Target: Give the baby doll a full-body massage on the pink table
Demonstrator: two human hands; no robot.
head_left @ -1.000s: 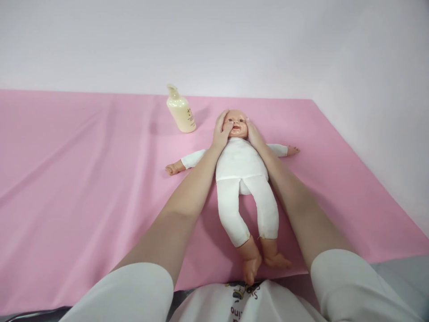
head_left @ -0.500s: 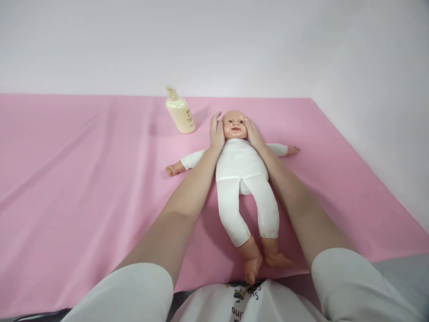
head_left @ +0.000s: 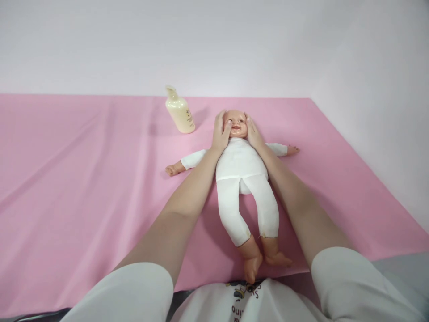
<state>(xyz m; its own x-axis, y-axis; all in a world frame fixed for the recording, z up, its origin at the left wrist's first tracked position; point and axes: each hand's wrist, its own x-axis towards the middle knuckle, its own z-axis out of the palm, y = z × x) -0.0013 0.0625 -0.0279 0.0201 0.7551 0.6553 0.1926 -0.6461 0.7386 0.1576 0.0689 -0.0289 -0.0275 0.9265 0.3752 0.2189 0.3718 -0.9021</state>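
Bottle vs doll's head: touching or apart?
Apart. The head view shows a strip of pink sheet between the cream bottle and the doll's head; the left hand cups the side of the head that faces the bottle.

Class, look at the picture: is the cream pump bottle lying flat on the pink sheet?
No. The pump bottle stands upright on the pink sheet, beyond the doll's outstretched arm.
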